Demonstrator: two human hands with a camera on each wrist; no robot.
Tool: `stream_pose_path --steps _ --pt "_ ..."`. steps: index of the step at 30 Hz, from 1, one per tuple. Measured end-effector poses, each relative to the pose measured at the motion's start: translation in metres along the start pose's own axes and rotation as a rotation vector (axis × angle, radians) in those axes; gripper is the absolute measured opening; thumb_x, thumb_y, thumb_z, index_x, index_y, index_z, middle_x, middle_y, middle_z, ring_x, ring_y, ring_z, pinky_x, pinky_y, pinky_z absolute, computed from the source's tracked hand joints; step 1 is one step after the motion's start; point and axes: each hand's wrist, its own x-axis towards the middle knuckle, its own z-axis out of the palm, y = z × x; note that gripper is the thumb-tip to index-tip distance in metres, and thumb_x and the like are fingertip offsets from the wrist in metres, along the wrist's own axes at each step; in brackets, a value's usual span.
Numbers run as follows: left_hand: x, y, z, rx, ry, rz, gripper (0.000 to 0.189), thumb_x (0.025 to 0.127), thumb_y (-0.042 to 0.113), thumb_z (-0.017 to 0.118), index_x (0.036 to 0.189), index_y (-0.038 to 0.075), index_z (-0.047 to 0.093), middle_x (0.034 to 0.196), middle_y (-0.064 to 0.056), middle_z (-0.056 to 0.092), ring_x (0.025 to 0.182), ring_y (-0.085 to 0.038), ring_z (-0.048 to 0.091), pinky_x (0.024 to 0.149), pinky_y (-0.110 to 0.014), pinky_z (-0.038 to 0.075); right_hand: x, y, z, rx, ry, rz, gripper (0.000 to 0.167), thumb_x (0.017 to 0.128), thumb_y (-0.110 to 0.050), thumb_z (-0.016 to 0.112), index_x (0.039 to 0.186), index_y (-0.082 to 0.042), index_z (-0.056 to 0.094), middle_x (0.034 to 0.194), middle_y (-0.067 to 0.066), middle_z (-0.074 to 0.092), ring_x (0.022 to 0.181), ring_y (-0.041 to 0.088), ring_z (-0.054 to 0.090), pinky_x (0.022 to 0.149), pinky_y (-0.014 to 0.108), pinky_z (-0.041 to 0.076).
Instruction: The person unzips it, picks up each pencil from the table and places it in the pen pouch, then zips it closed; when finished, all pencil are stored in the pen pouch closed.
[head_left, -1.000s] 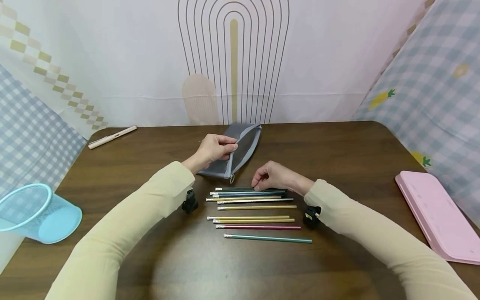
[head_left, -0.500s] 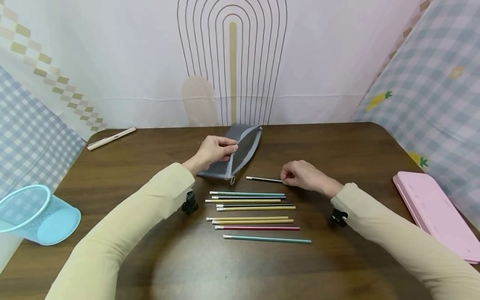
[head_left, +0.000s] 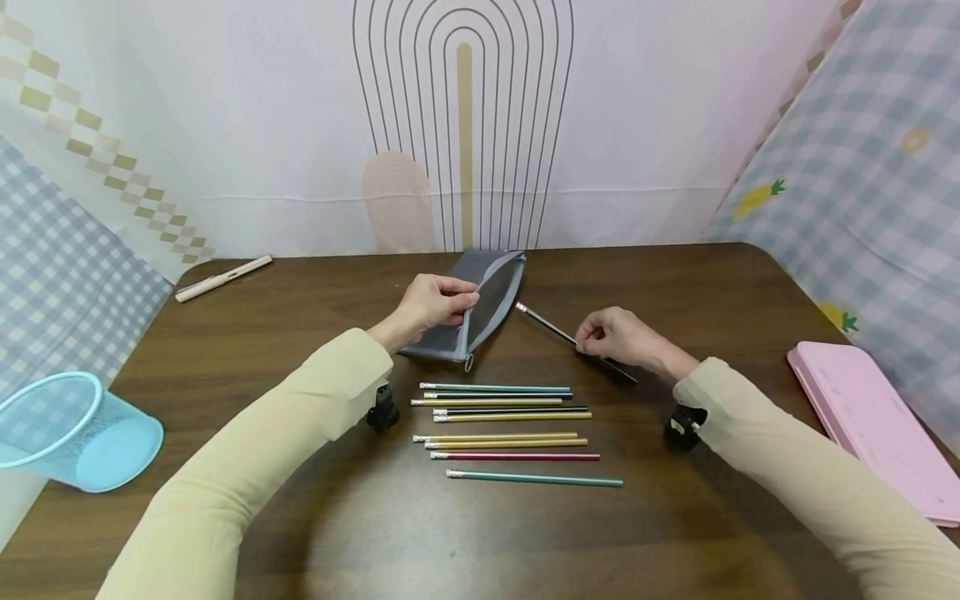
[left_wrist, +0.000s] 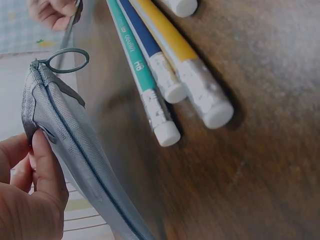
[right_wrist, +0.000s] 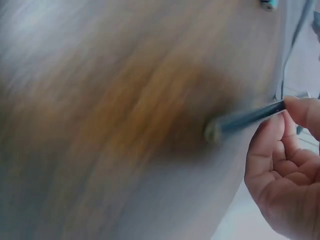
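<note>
My left hand pinches the edge of a grey mesh zipper pouch, whose mouth gapes toward the right. A ring-shaped zipper pull hangs at the pouch's near corner. Between thumb and fingers my right hand pinches a dark pencil. Its white eraser end points up-left, close to the pouch mouth, and the other end slants down to the right. In the right wrist view, the blurred dark pencil sticks out from the fingertips. Below the pouch, several pencils lie in rows, erasers to the left.
At the left edge a light blue mesh cup lies tipped on its side. A cream pen rests at the back left corner. On the right is a pink flat case. A patterned cloth hangs behind the brown table.
The right hand has lifted a dark pencil from the top of the rows, moved right with it and turned it so the eraser points up toward the pouch. The left hand stays on the pouch.
</note>
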Motion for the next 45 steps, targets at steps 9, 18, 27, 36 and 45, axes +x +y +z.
stream_pose_path --steps 9,18,27,36,45 --pt "-0.001 -0.003 0.007 -0.012 0.01 -0.009 0.03 0.089 0.013 0.066 0.117 0.003 0.066 0.114 -0.015 0.066 0.079 -0.009 0.062 0.072 -0.026 0.058 0.014 -0.009 -0.002 0.684 -0.048 0.27 0.021 0.096 -0.007 0.049 0.111 0.009 0.048 0.078 -0.003 0.056 0.07 0.004 0.054 0.064 0.014 0.052" --pt "-0.001 -0.005 0.018 -0.052 0.026 0.004 0.031 0.088 0.011 0.066 0.118 0.003 0.065 0.112 -0.016 0.067 0.08 -0.011 0.064 0.07 -0.025 0.058 0.045 -0.036 0.016 1.041 -0.023 0.393 0.013 0.097 -0.005 0.049 0.109 -0.002 0.049 0.072 -0.001 0.059 0.065 0.007 0.056 0.06 0.014 0.051" --pt "-0.002 -0.003 0.021 -0.046 0.008 -0.002 0.032 0.089 0.013 0.066 0.12 0.005 0.065 0.113 -0.015 0.067 0.088 -0.016 0.066 0.072 -0.026 0.058 0.067 -0.055 0.033 1.036 -0.003 0.447 0.028 0.095 -0.005 0.053 0.121 0.002 0.047 0.071 0.001 0.059 0.062 0.008 0.058 0.057 0.015 0.053" --pt "-0.004 0.0 0.021 -0.045 -0.019 -0.013 0.032 0.09 0.012 0.065 0.121 0.005 0.064 0.114 -0.015 0.065 0.086 -0.016 0.066 0.072 -0.026 0.058 0.079 -0.065 0.04 1.099 0.032 0.506 0.028 0.095 -0.002 0.052 0.122 0.002 0.049 0.07 0.004 0.062 0.061 0.011 0.063 0.059 0.018 0.056" --pt "-0.004 0.0 0.02 -0.029 -0.01 -0.002 0.032 0.089 0.013 0.065 0.12 0.005 0.065 0.113 -0.014 0.066 0.084 -0.013 0.065 0.072 -0.025 0.058 0.063 -0.063 0.039 1.113 -0.041 0.451 0.019 0.097 0.0 0.047 0.115 0.005 0.047 0.076 0.007 0.064 0.068 0.013 0.066 0.066 0.02 0.057"
